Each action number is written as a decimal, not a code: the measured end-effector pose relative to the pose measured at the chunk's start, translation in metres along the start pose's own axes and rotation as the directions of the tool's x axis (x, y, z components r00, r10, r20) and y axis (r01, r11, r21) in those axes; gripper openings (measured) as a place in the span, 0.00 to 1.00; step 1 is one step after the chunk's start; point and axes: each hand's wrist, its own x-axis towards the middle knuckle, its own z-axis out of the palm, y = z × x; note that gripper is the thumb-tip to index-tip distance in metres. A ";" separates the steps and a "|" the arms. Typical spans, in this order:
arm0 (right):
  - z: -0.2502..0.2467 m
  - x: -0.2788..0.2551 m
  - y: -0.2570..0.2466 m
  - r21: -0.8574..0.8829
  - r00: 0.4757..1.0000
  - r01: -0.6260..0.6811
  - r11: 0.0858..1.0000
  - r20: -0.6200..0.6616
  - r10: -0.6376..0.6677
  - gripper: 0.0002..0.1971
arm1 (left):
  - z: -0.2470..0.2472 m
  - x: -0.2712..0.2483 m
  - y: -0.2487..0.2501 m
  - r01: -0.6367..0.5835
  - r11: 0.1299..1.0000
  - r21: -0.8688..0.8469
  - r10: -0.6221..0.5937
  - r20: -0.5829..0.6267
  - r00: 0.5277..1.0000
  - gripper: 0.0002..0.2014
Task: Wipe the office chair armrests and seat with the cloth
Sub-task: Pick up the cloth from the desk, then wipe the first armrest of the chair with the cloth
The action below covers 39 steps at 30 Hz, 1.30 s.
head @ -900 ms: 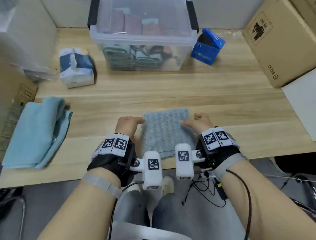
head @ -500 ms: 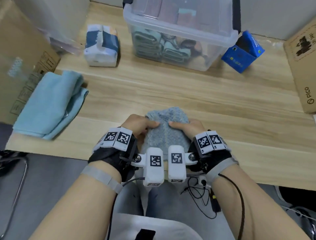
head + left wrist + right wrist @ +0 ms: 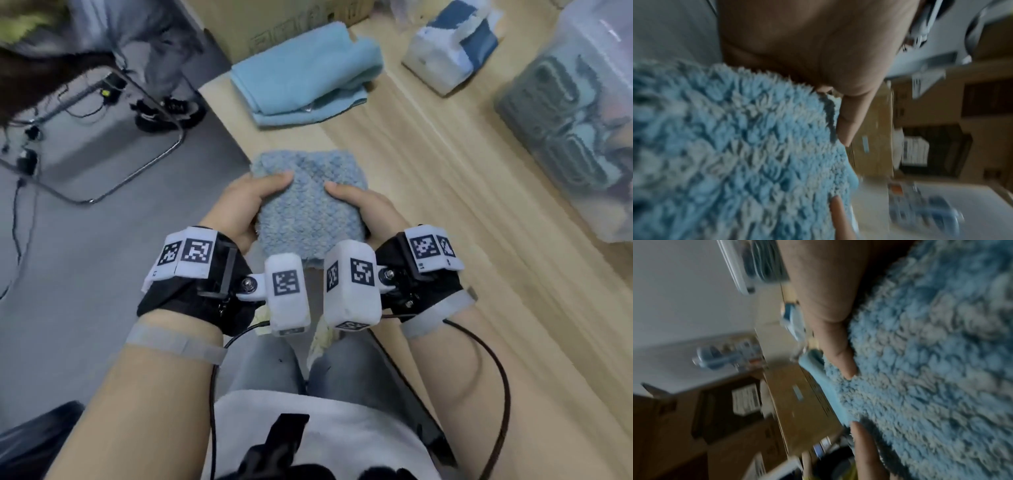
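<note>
Wooden desk (image 3: 455, 192) runs along the right, grey floor (image 3: 85, 240) to the left, with a folded light-blue towel (image 3: 305, 78), a tissue pack (image 3: 452, 44) and a clear storage bin (image 3: 582, 120) set along the desk. Both hands hold the fluffy blue-grey cloth (image 3: 308, 205) above the desk's near edge, in front of the person's knees. Left hand (image 3: 246, 202) grips its left side, thumb on top and fingers curled beneath; right hand (image 3: 363, 205) grips the right side the same way. Both wrist views are blurred, filled mostly with cloth pile and thumbs pressed into it, cardboard boxes (image 3: 871, 134) behind
</note>
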 end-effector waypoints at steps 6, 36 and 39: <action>0.103 0.026 0.049 -0.250 0.934 -0.124 0.960 0.297 0.198 0.23 | -0.109 -0.054 -0.031 -0.101 0.955 -0.278 0.007 -0.321 0.947 0.18; 0.456 -0.005 0.399 -0.991 0.422 -0.056 0.124 0.088 0.902 0.13 | -0.372 -0.255 -0.258 -0.775 0.294 -0.559 -0.566 -0.755 0.330 0.09; 0.485 0.012 0.413 -0.984 0.515 -0.004 0.176 0.149 0.844 0.13 | -0.387 -0.245 -0.260 -0.802 0.245 -0.545 -0.621 -0.723 0.301 0.08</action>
